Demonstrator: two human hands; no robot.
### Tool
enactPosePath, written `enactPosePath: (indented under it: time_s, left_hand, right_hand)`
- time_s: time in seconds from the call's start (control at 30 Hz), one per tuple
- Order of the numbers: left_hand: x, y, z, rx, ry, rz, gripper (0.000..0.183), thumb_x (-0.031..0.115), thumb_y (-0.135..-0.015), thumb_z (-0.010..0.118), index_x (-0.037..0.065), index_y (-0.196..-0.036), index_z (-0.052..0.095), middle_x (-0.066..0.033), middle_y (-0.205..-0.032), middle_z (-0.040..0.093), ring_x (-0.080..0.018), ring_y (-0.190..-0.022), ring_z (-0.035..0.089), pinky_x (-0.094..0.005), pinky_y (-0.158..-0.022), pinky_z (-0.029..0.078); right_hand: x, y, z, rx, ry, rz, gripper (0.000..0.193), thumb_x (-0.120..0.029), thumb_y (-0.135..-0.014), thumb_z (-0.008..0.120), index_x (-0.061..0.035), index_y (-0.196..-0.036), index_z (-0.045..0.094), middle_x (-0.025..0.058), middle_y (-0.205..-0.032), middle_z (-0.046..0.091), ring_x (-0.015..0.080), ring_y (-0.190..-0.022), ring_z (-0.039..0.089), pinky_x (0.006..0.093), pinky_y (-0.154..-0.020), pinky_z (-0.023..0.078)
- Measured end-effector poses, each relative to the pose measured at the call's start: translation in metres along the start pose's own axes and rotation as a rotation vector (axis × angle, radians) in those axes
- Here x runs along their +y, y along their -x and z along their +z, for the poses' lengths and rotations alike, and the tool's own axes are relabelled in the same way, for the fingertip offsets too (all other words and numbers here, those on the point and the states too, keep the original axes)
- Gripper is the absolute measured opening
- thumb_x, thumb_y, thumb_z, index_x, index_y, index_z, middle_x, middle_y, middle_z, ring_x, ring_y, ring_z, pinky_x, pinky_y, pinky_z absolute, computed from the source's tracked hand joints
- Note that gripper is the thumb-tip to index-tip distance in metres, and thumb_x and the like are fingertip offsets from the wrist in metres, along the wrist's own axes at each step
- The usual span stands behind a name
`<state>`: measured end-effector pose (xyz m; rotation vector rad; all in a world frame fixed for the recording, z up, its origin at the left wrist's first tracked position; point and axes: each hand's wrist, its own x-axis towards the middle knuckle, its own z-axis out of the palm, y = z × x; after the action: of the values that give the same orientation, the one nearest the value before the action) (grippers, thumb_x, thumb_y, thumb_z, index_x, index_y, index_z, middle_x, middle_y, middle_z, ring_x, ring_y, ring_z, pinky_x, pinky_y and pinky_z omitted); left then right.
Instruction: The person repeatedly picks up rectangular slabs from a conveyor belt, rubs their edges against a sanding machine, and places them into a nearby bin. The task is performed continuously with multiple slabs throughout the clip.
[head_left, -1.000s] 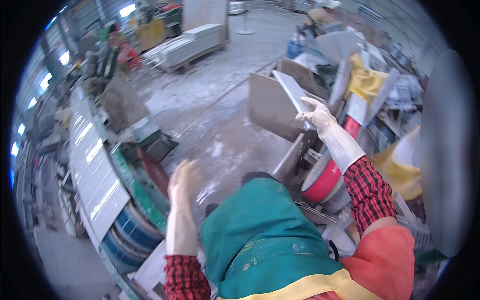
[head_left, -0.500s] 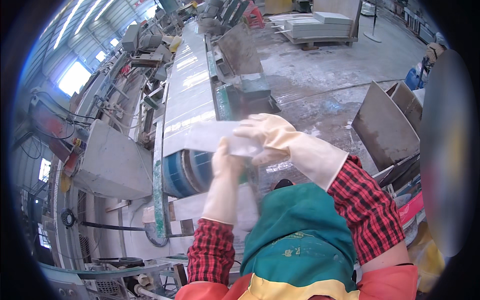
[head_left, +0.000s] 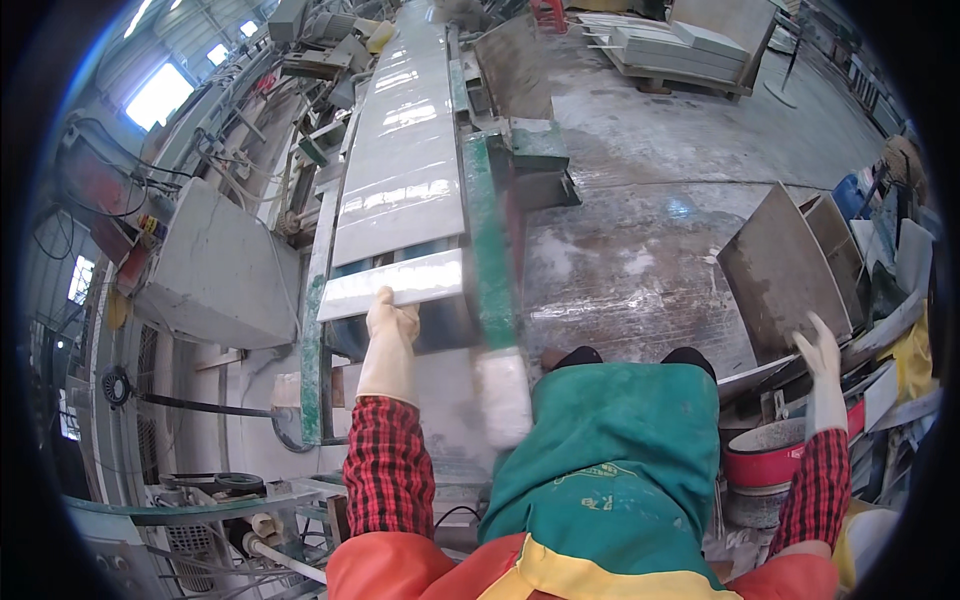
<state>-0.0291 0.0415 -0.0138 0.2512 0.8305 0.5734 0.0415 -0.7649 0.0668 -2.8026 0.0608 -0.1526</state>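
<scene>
My left hand (head_left: 390, 330), in a cream rubber glove, is closed on the near edge of a white stone strip (head_left: 400, 280), its thumb on top and its other fingers hidden. The strip lies crosswise at the near end of a conveyor. Beyond it, across a narrow gap that shows the blue belt (head_left: 398, 257), several glossy white slabs (head_left: 400, 205) lie in a row. Far to the right, my gloved right hand (head_left: 824, 365) is stretched out, empty, its fingers apart. It is nearest to a brown-stained board (head_left: 785, 275) and above a red-rimmed bucket (head_left: 768, 455).
A green rail (head_left: 488, 250) runs along the conveyor's right side, with a whitish block (head_left: 503, 395) at its near end. A large pale block-shaped housing (head_left: 225, 265) stands to the left. Offcuts (head_left: 890, 390) crowd the right edge. Stacked slabs (head_left: 670, 50) rest on a far pallet.
The white strip both hands held up is now down on the conveyor's near end, with only my left hand on it. My right hand has let go and swung far right.
</scene>
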Motion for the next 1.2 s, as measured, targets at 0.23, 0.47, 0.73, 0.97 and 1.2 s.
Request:
enactPosePath:
  time_s: [0.23, 0.47, 0.73, 0.97, 1.2]
  left_hand:
    - [-0.008, -0.009, 0.020, 0.145, 0.040, -0.004, 0.031, 0.006, -0.090, 0.061, 0.000, -0.120, 0.056, -0.0164, -0.112, 0.062, -0.0345, -0.094, 0.067, -0.0423, -0.071, 0.064]
    - [0.004, -0.036, 0.028, 0.164, -0.087, -0.104, 0.031, 0.018, -0.088, 0.068, 0.003, -0.115, 0.059, -0.0133, -0.103, 0.065, -0.0273, -0.083, 0.068, -0.0374, -0.061, 0.062]
    - [0.001, -0.006, 0.050, 0.286, -0.057, -0.338, 0.035, 0.043, -0.085, 0.071, 0.007, -0.085, 0.066, -0.0054, -0.069, 0.063, -0.0138, -0.050, 0.052, -0.0247, -0.041, 0.040]
    - [-0.005, 0.004, 0.038, -0.007, -0.322, 0.015, 0.022, 0.020, -0.096, 0.059, 0.002, -0.109, 0.062, -0.0129, -0.107, 0.065, -0.0224, -0.099, 0.064, -0.0315, -0.076, 0.059]
    - [0.006, 0.067, 0.075, 0.173, -0.844, 0.039, 0.025, 0.031, -0.094, 0.065, 0.009, -0.089, 0.056, 0.0027, -0.057, 0.049, -0.0052, -0.042, 0.048, -0.0152, -0.032, 0.042]
  right_hand:
    - [0.128, 0.142, -0.042, 0.185, 0.326, 0.519, 0.060, -0.042, -0.093, 0.059, -0.0059, -0.140, 0.048, 0.0246, -0.138, 0.051, 0.0402, -0.126, 0.048, 0.0432, -0.108, 0.036]
    - [0.143, 0.175, 0.013, 0.394, 0.308, 0.503, 0.055, -0.042, -0.098, 0.050, -0.0034, -0.137, 0.050, 0.0221, -0.139, 0.050, 0.0376, -0.129, 0.047, 0.0407, -0.110, 0.035]
    - [0.154, 0.189, 0.015, 0.450, 0.234, 0.505, 0.056, -0.043, -0.098, 0.051, -0.0027, -0.137, 0.050, 0.0211, -0.141, 0.048, 0.0357, -0.132, 0.044, 0.0400, -0.112, 0.032]
    - [0.156, 0.191, 0.023, 0.512, 0.270, 0.484, 0.049, -0.038, -0.096, 0.057, -0.0042, -0.133, 0.056, 0.0223, -0.138, 0.051, 0.0362, -0.129, 0.047, 0.0407, -0.111, 0.034]
    - [0.156, 0.191, 0.031, 0.534, 0.309, 0.433, 0.047, -0.036, -0.096, 0.058, -0.0040, -0.131, 0.057, 0.0211, -0.135, 0.055, 0.0355, -0.128, 0.048, 0.0408, -0.111, 0.035]
